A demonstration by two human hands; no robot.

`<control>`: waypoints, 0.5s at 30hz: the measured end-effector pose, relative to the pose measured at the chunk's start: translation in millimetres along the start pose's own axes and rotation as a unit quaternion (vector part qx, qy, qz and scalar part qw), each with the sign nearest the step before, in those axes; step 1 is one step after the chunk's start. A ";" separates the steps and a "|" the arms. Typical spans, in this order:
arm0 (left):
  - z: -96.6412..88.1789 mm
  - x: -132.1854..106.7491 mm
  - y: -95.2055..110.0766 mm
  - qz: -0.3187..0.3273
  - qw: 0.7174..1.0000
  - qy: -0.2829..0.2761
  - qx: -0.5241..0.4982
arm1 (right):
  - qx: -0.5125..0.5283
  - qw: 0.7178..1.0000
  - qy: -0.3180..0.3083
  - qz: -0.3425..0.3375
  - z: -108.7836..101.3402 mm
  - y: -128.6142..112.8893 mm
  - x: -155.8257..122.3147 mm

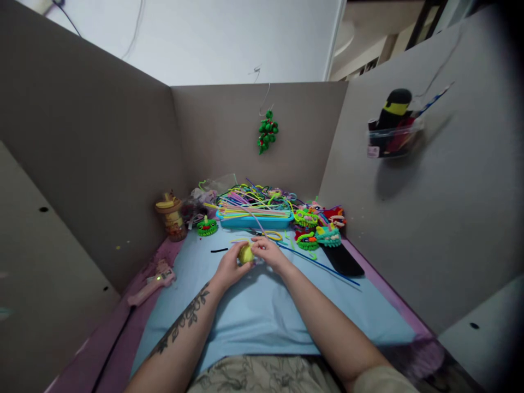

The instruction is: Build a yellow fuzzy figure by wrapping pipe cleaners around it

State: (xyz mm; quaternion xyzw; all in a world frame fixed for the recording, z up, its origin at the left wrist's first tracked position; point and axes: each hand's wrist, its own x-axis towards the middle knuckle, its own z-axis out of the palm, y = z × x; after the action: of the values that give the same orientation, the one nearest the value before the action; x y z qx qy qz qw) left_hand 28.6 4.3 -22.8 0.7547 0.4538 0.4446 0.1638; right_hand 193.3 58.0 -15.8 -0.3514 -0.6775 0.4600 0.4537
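Left hand (231,266) has the yellow fuzzy piece (246,254) gripped over the blue cloth (262,314); right hand (268,253) is bunched against its side, can't tell on what. Looks light, soft, squashable, so I'd pinch the edges gently.

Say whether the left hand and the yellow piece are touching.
Touching. The head view shows the left hand curled around the yellow piece, its thumb and fingers against the sides.

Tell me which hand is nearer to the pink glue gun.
Left. The left hand, holding a yellow piece, is to the right of the pink glue gun; the right hand is farther right, at the yellow piece's other side.
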 end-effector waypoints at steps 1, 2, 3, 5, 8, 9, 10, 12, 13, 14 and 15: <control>0.2 0.2 -0.6 -0.004 1.000 -0.002 -0.006 | -0.004 1.000 -0.013 0.006 -0.6 1.2 0.2; 0.3 0.5 -1.0 -0.007 1.000 -0.004 -0.014 | -0.010 1.000 -0.026 0.009 -1.1 2.3 0.2; 0.4 0.8 -1.2 -0.010 1.000 -0.008 -0.023 | -0.018 0.999 -0.034 0.010 -1.3 3.4 0.2; 0.6 1.6 -1.6 -0.016 0.999 -0.014 -0.041 | -0.028 0.999 -0.035 0.006 -0.6 5.3 0.0; 0.8 2.9 -2.2 -0.026 0.996 -0.015 -0.078 | -0.027 1.000 -0.005 -0.016 2.7 7.9 0.5; 0.6 3.3 -2.5 -0.030 0.995 -0.014 -0.097 | -0.025 0.999 0.012 -0.025 3.7 8.7 1.2; 0.2 3.7 -2.8 -0.035 0.992 -0.013 -0.119 | -0.022 0.999 0.031 -0.033 4.4 9.6 2.3; -1.5 4.6 -3.6 -0.048 0.987 -0.009 -0.156 | -0.005 0.997 0.068 -0.044 4.5 11.8 5.1; -2.8 5.1 -4.2 -0.058 0.984 -0.004 -0.167 | 0.012 0.996 0.079 -0.044 4.0 13.0 6.6; -4.1 5.8 -5.0 -0.069 0.982 0.005 -0.175 | 0.037 0.995 0.082 -0.039 3.3 14.2 7.9; -5.4 6.6 -5.9 -0.082 0.980 0.015 -0.181 | 0.071 0.994 0.078 -0.027 2.5 15.3 9.0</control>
State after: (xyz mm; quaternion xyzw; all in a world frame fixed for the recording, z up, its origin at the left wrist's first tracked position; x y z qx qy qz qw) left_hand 22.2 12.1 -20.3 0.6662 0.4290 0.5151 0.3268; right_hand 188.8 70.3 -28.0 -0.3347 -0.6152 0.4658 0.5409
